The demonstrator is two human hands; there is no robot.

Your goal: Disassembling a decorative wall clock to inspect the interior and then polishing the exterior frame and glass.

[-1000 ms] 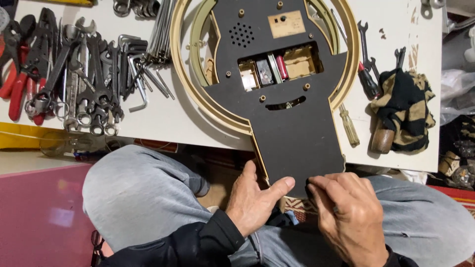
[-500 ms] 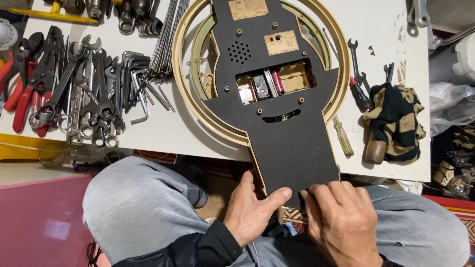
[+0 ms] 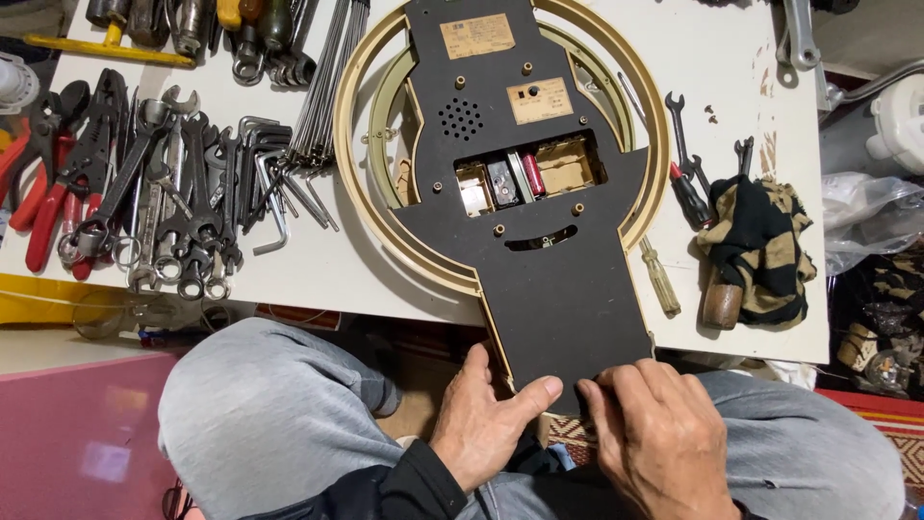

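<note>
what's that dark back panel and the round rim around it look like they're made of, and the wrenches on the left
The dark back panel looks like matte pressed fibreboard: flat, dull brown-black, with a pale cut edge where both hands hold its lower end. The round rim seems to be cream moulded plastic, smooth with a faint sheen, though painted wood is possible. The wrenches are plainly metal, likely steel: grey and shiny.

Two paper labels sit on the dark back panel of the clock. The upper label, a tan rectangle with faint print, lies near the panel's top edge. The lower label, tan and rectangular, sits just above the open mechanism compartment, with a small dark knob on it.
</note>
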